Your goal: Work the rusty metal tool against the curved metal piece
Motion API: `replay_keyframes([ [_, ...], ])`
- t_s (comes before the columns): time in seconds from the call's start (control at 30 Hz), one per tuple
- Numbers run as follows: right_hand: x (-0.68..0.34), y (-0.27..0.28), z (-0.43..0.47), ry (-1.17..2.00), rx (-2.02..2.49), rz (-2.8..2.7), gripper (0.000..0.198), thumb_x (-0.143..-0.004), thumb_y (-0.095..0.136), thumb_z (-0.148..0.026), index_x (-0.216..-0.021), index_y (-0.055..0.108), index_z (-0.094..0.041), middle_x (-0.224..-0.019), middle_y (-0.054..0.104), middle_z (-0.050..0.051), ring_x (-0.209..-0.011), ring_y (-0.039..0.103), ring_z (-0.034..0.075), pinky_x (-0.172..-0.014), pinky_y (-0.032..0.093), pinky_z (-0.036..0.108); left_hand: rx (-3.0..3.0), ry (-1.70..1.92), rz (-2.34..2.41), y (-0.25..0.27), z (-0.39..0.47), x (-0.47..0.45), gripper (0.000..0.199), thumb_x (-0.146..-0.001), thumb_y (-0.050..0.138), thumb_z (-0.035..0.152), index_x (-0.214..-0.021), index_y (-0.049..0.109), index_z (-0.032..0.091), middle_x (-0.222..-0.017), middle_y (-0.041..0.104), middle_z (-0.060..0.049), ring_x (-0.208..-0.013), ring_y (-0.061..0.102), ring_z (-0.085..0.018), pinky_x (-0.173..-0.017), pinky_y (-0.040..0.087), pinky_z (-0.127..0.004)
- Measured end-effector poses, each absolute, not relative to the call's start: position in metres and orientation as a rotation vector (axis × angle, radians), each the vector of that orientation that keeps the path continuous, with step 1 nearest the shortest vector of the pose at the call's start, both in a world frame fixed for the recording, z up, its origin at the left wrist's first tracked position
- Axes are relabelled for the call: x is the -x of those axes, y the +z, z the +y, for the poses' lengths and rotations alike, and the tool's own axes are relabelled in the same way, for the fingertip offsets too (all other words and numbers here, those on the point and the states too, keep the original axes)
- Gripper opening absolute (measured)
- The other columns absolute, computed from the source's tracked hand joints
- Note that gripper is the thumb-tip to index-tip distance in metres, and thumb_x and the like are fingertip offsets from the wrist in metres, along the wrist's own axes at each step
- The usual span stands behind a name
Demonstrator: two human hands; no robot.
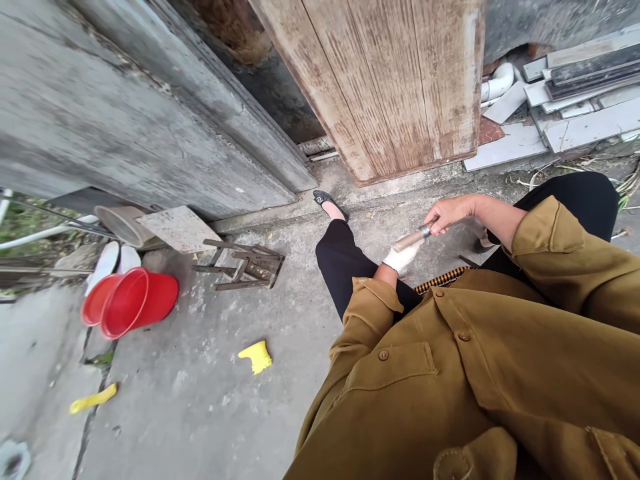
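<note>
My right hand [449, 215], bare, is closed around the metal-collared end of a tool with a round wooden handle [408, 241]. Whatever extends past the collar is hidden by my fingers. My left hand [401, 259] wears a white knit glove and is right under the handle's free end. Its fingers are covered by the handle, so I cannot tell whether they grip it. Close below my hands lies a yellow-and-black striped strip [443, 279], across my lap.
A wooden panel [395, 87] leans ahead, near my shoe. To the left are a small wooden stool [250, 263] on its side, red buckets [153, 300] and white slippers [107, 267]. Yellow pieces [257, 357] lie on the concrete. Stacked tiles [590, 93] stand at the right.
</note>
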State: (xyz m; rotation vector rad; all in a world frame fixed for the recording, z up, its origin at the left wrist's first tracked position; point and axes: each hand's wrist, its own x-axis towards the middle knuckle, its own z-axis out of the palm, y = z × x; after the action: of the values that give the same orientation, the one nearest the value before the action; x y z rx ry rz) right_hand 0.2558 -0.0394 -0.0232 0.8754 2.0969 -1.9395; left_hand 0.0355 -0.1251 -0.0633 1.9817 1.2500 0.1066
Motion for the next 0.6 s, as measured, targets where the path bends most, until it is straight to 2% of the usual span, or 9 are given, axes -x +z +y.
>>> replay_keyframes([
  [0.17, -0.247, -0.031, -0.036, -2.142, -1.693, 2.058, 0.022, -0.08, 0.069, -0.037, -0.087, 0.067, -0.016, -0.079, 0.066, 0.003, -0.068, 0.057, 0.012, -0.067, 0.047, 0.026, -1.914, 0.145, 1.237, -0.069, -0.123, -0.043, 0.045, -0.106, 0.029, 0.039, -0.121, 0.063, 0.013, -0.098, 0.072, -0.012, -0.095, 0.061, -0.024, -0.086, 0.045, -0.04],
  [0.23, -0.245, -0.033, -0.033, -2.054, -1.971, 2.004, 0.02, -0.085, 0.065, -0.033, -0.095, 0.067, -0.016, -0.083, 0.067, 0.005, -0.071, 0.06, 0.014, -0.067, 0.049, 0.026, -1.907, 0.133, 1.209, -0.071, -0.123, -0.046, 0.043, -0.106, 0.032, 0.039, -0.116, 0.065, 0.013, -0.099, 0.072, -0.012, -0.096, 0.06, -0.023, -0.087, 0.045, -0.039],
  [0.3, -0.245, -0.034, -0.03, -1.802, -2.098, 2.045, 0.024, -0.09, 0.06, -0.034, -0.102, 0.068, -0.016, -0.086, 0.069, 0.006, -0.076, 0.063, 0.016, -0.068, 0.05, 0.026, -1.904, 0.12, 1.176, -0.072, -0.126, -0.049, 0.038, -0.104, 0.038, 0.038, -0.111, 0.068, 0.016, -0.101, 0.073, -0.012, -0.098, 0.06, -0.024, -0.089, 0.045, -0.04],
  [0.37, -0.247, -0.034, -0.028, -1.373, -2.076, 2.157, 0.028, -0.091, 0.059, -0.038, -0.105, 0.069, -0.017, -0.092, 0.071, 0.007, -0.085, 0.065, 0.019, -0.071, 0.049, 0.027, -1.905, 0.112, 1.147, -0.072, -0.128, -0.051, 0.035, -0.103, 0.041, 0.038, -0.108, 0.069, 0.018, -0.106, 0.073, -0.011, -0.101, 0.06, -0.024, -0.093, 0.045, -0.04],
  [0.47, -0.247, -0.037, -0.029, -0.822, -1.788, 2.223, 0.029, -0.088, 0.063, -0.037, -0.106, 0.071, -0.016, -0.104, 0.071, 0.013, -0.096, 0.065, 0.026, -0.075, 0.047, 0.031, -1.889, 0.149, 1.147, -0.069, -0.129, -0.048, 0.036, -0.103, 0.039, 0.042, -0.113, 0.068, 0.022, -0.112, 0.072, -0.009, -0.108, 0.059, -0.025, -0.098, 0.044, -0.041],
  [0.53, -0.245, -0.041, -0.034, -0.738, -1.507, 2.214, 0.026, -0.084, 0.067, -0.033, -0.101, 0.073, -0.014, -0.102, 0.071, 0.015, -0.092, 0.065, 0.026, -0.073, 0.046, 0.032, -1.858, 0.185, 1.187, -0.066, -0.128, -0.043, 0.042, -0.104, 0.035, 0.047, -0.119, 0.066, 0.024, -0.113, 0.072, -0.008, -0.109, 0.059, -0.026, -0.1, 0.043, -0.043],
  [0.6, -0.243, -0.044, -0.04, -0.866, -1.198, 2.17, 0.021, -0.079, 0.071, -0.029, -0.095, 0.074, -0.016, -0.089, 0.071, 0.01, -0.081, 0.064, 0.022, -0.068, 0.044, 0.03, -1.825, 0.193, 1.235, -0.064, -0.125, -0.038, 0.049, -0.103, 0.031, 0.054, -0.126, 0.063, 0.026, -0.113, 0.073, -0.007, -0.11, 0.059, -0.027, -0.1, 0.043, -0.044],
])
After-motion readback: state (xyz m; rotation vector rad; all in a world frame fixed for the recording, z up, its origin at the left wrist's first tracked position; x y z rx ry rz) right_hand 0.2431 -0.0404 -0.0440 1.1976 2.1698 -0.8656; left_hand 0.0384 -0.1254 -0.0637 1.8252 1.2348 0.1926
